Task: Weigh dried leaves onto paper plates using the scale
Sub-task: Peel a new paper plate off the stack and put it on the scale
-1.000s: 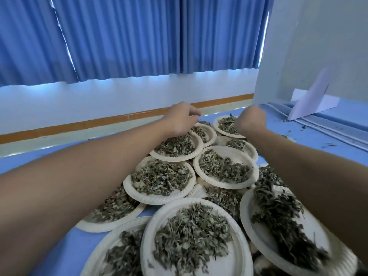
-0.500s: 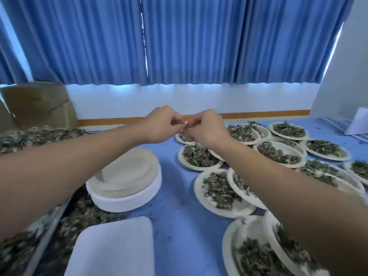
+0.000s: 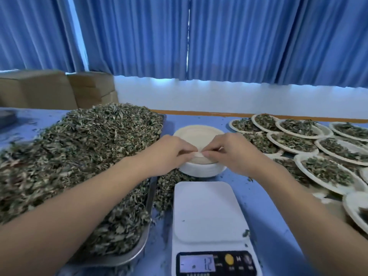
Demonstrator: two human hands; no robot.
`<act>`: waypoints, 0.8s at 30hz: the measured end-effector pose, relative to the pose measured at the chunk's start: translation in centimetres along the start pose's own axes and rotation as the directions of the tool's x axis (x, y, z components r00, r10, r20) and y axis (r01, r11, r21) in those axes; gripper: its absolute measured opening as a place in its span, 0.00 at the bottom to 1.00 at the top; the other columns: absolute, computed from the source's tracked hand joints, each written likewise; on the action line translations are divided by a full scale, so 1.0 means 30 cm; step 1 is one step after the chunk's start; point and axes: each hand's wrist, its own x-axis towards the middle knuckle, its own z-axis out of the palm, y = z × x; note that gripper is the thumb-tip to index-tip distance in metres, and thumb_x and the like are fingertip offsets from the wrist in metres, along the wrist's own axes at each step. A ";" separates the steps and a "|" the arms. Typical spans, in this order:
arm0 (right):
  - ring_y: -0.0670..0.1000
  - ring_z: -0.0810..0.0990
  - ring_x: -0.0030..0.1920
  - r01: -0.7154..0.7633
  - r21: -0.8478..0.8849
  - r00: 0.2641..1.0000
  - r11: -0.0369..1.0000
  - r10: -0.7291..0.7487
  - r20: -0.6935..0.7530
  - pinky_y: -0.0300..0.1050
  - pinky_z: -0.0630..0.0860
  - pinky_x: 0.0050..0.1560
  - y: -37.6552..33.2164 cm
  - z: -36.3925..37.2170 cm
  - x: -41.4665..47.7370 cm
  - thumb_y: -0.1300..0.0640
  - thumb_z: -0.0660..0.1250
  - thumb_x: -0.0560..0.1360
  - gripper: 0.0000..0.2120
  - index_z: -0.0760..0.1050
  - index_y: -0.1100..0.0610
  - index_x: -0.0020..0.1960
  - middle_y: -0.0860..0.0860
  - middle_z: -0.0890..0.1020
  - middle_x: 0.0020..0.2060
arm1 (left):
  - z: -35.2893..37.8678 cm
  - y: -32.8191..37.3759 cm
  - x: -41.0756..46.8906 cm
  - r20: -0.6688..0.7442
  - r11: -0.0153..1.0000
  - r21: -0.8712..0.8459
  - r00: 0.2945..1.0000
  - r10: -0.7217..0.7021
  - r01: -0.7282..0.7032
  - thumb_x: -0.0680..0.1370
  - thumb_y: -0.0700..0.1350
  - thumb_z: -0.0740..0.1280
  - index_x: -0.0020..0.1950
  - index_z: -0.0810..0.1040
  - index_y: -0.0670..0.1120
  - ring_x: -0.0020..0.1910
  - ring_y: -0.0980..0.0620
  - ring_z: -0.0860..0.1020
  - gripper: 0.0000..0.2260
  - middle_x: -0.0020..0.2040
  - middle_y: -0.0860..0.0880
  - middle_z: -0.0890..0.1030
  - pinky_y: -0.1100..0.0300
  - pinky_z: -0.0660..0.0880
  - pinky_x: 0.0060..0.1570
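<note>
A stack of empty paper plates (image 3: 199,134) stands on the blue table beyond the white scale (image 3: 209,212). My left hand (image 3: 171,152) and my right hand (image 3: 229,150) meet at the stack's near rim, and the fingertips of both pinch the edge of the top plate. The scale's platform is bare and its display (image 3: 197,263) is lit. A big heap of dried leaves (image 3: 79,156) fills a metal tray (image 3: 127,255) at the left.
Several paper plates filled with leaves (image 3: 322,170) overlap at the right. Cardboard boxes (image 3: 59,88) stand at the back left under blue curtains. Loose leaf bits lie around the scale.
The view has swung left from the filled plates to the scale, tray and plate stack. Both hands came together and dropped onto the rim of the plate stack.
</note>
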 end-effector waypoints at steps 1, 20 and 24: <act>0.46 0.81 0.47 0.004 0.000 1.000 1.000 -0.004 0.013 0.54 0.77 0.52 0.006 -0.012 0.002 0.54 0.72 0.78 0.06 0.87 0.47 0.51 0.43 0.85 0.45 | 0.006 -0.003 -0.002 -0.025 1.000 -0.016 1.000 0.004 -0.005 0.83 0.46 0.66 0.58 0.85 0.51 0.49 0.51 0.82 0.09 0.51 0.51 0.86 0.50 0.77 0.52; 0.48 0.79 0.49 0.132 -0.046 0.988 0.990 -0.127 0.089 0.52 0.76 0.54 0.046 -0.017 0.005 0.50 0.74 0.77 0.10 0.86 0.49 0.57 0.43 0.81 0.48 | -0.018 0.015 0.043 -0.018 1.000 -0.022 1.000 -0.022 0.022 0.78 0.43 0.72 0.56 0.86 0.56 0.52 0.56 0.80 0.10 0.52 0.57 0.86 0.52 0.76 0.58; 0.46 0.80 0.49 0.130 0.079 0.991 0.988 -0.133 0.031 0.50 0.75 0.54 0.053 -0.020 0.006 0.54 0.76 0.76 0.09 0.87 0.49 0.55 0.44 0.83 0.47 | -0.021 0.010 0.037 -0.048 0.996 -0.089 0.999 0.005 -0.009 0.78 0.43 0.73 0.57 0.86 0.55 0.54 0.56 0.81 0.10 0.54 0.56 0.86 0.52 0.76 0.59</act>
